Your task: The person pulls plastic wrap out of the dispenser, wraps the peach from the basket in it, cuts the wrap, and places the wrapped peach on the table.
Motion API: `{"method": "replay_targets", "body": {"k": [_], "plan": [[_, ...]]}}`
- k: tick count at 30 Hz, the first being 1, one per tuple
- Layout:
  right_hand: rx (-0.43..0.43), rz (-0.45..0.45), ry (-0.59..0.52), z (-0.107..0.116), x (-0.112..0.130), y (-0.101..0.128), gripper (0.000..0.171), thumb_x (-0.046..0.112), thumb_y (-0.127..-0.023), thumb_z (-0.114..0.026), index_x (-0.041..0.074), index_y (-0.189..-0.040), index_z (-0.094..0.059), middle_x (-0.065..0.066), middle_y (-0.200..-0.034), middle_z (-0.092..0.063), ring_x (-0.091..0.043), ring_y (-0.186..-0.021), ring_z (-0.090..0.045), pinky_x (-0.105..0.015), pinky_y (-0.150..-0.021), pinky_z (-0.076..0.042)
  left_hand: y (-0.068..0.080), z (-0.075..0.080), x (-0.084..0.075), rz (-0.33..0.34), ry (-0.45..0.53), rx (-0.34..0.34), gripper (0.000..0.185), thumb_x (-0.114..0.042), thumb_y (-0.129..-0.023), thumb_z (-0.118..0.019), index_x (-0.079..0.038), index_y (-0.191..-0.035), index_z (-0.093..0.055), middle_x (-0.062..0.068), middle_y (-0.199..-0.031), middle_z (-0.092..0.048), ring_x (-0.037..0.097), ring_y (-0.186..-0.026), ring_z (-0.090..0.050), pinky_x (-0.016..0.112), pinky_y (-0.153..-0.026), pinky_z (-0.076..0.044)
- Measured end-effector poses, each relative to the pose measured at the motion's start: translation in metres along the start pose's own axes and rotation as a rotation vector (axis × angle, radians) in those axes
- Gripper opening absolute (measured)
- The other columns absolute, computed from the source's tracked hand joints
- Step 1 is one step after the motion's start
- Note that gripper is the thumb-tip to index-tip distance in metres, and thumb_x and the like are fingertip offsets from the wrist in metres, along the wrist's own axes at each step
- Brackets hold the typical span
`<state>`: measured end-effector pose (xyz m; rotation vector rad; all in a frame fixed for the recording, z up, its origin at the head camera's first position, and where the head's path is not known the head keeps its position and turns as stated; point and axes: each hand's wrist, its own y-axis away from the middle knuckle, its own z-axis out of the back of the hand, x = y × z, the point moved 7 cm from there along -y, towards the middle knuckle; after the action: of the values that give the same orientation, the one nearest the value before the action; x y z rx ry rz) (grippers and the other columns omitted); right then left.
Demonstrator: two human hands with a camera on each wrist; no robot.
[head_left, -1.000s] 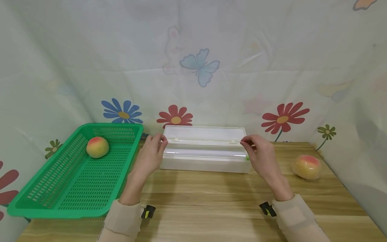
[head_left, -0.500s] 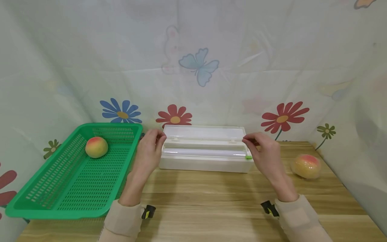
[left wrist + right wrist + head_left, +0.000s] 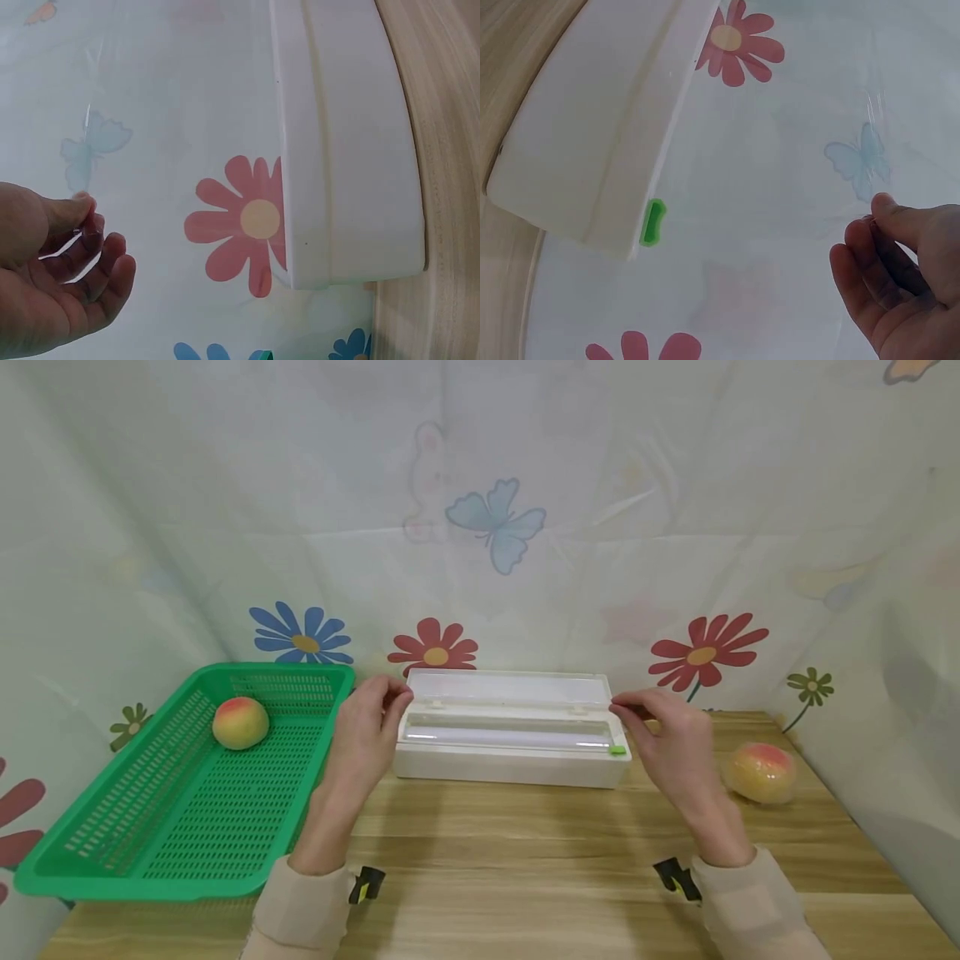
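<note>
From the head camera, a white cling-film dispenser box (image 3: 512, 735) sits at the far middle of the wooden worktop (image 3: 517, 852), lid up. The left hand (image 3: 365, 732) is at the box's left end and the right hand (image 3: 667, 739) at its right end — each pinching a corner of the clear film (image 3: 510, 714) drawn from the roll. A green basket (image 3: 150, 827) stands on the left with a peach (image 3: 240, 723) in its far part; another peach (image 3: 759, 772) lies on the far right.

From the left wrist, thumb and fingers (image 3: 90, 225) pinch the glinting film edge, the box (image 3: 352, 150) to the right.

From the right wrist, the fingertips (image 3: 877, 214) nip the film, the box's green slider (image 3: 652, 223) well apart on the left.
</note>
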<state>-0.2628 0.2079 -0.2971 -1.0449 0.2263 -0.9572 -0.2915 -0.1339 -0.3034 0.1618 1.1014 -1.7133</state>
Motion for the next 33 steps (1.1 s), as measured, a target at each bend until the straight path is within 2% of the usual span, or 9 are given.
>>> {"method": "replay_targets", "body": {"k": [2, 8, 13, 20, 33], "plan": [[0.0, 0.002, 0.001, 0.002, 0.001, 0.0, 0.021, -0.008, -0.081, -0.082, -0.001, -0.1, -0.077, -0.011, -0.093, -0.075, -0.024, -0.079, -0.072, -0.028, -0.076, -0.055, 0.0, 0.002, -0.002, -0.007, 0.005, -0.006, 0.011, -0.009, -0.1, -0.066, -0.001, -0.108, -0.066, 0.012, -0.097, -0.064, 0.027, -0.088, -0.057, 0.037, -0.074, -0.054], [-0.002, 0.008, 0.019, 0.008, 0.006, 0.0, 0.021, -0.007, -0.08, -0.083, -0.001, -0.099, -0.076, -0.011, -0.092, -0.074, -0.024, -0.079, -0.072, -0.023, -0.076, -0.054, 0.0, 0.006, -0.005, -0.019, 0.018, -0.017, 0.01, -0.009, -0.099, -0.067, -0.002, -0.107, -0.067, 0.011, -0.096, -0.065, 0.026, -0.086, -0.058, 0.036, -0.072, -0.054], [-0.013, 0.008, 0.016, 0.012, 0.007, -0.001, 0.022, -0.008, -0.079, -0.083, -0.001, -0.099, -0.076, -0.012, -0.091, -0.074, -0.025, -0.079, -0.072, -0.009, -0.081, -0.047, 0.001, 0.011, -0.009, -0.032, 0.019, -0.03, 0.01, -0.008, -0.099, -0.068, -0.002, -0.106, -0.068, 0.011, -0.096, -0.066, 0.025, -0.086, -0.058, 0.036, -0.071, -0.055], [-0.034, 0.015, 0.014, 0.018, 0.012, -0.002, 0.021, -0.006, -0.081, -0.083, -0.001, -0.1, -0.077, -0.011, -0.092, -0.074, -0.025, -0.08, -0.072, -0.004, -0.082, -0.041, 0.001, 0.016, -0.015, -0.054, 0.017, -0.039, 0.01, -0.008, -0.099, -0.068, -0.001, -0.106, -0.069, 0.011, -0.096, -0.066, 0.025, -0.085, -0.059, 0.036, -0.071, -0.054], [-0.089, 0.035, -0.009, 0.03, 0.019, -0.005, 0.022, -0.011, -0.077, -0.083, -0.003, -0.096, -0.076, -0.014, -0.088, -0.073, -0.027, -0.075, -0.068, -0.004, -0.08, -0.04, 0.004, 0.025, -0.024, -0.075, 0.016, -0.045, 0.01, -0.006, -0.099, -0.068, -0.001, -0.107, -0.068, 0.01, -0.096, -0.066, 0.023, -0.083, -0.057, 0.033, -0.07, -0.053]]}}
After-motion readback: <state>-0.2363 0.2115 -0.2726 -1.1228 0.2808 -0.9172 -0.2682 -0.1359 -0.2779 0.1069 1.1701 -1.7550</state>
